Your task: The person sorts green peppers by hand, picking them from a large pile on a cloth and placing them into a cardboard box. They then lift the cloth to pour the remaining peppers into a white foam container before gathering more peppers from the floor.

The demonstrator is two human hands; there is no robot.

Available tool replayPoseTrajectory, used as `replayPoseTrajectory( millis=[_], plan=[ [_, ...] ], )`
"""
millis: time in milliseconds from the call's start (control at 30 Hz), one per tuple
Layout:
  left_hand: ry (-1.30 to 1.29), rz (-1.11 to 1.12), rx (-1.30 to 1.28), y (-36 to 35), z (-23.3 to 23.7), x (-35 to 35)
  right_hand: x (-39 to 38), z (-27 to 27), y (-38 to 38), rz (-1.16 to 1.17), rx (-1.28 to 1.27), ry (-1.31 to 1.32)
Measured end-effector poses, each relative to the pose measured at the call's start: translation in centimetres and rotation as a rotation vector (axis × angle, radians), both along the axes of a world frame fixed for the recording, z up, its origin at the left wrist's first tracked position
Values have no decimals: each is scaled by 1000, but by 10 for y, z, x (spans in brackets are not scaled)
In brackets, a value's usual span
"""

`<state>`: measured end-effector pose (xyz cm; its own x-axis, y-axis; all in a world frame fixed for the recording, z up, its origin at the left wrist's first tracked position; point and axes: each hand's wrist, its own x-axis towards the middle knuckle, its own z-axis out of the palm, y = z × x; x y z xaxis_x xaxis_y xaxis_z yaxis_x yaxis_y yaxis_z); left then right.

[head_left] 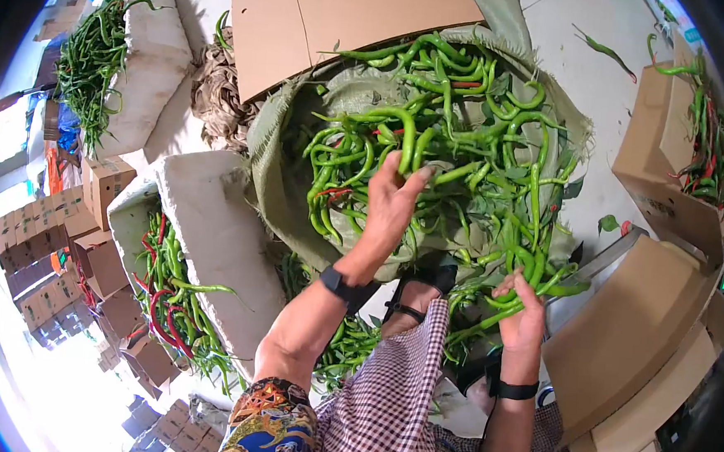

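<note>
My left hand (391, 196) is over the middle of a green woven sack (271, 158) rolled open around a heap of long green chili peppers (459, 137). Its thumb and fingers are closed on a curved green chili pepper (407, 125). A few red peppers show among the green ones. Lower right, my right hand (522, 314) is curled around several green chili peppers (519, 260), whose ends stick out past the fingers. The palm hides part of what it holds. Leaves lie mixed in the heap under both hands.
A cardboard sheet (341, 18) lies behind the sack. White foam boxes (220, 242) with peppers stand to the left. Cardboard boxes (660, 170) stand at right, one with green and red peppers. A loose pepper (606, 50) lies on the floor. My checkered apron (385, 385) hangs below.
</note>
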<state>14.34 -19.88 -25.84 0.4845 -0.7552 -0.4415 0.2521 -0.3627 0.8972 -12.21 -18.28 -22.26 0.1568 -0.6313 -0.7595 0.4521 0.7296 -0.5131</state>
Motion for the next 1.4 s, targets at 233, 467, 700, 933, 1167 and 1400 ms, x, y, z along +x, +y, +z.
replayPoseTrajectory(
  millis=[233,467,700,933,1167,1400],
  plan=[
    [48,-162,-102,62,70,-25,-9,27,-11,-32,-72,47],
    [150,-395,-5,85,36,-76,10,20,-7,263,38,233],
    [-245,-546,-360,82,24,-80,7,-4,7,156,173,161],
    [-2,-487,-69,87,28,-82,0,17,2,26,65,301],
    [-336,-886,-349,96,7,-76,-50,61,-14,109,-106,225],
    [-687,-398,-73,87,9,-40,-49,52,-15,145,-167,92]
  ],
)
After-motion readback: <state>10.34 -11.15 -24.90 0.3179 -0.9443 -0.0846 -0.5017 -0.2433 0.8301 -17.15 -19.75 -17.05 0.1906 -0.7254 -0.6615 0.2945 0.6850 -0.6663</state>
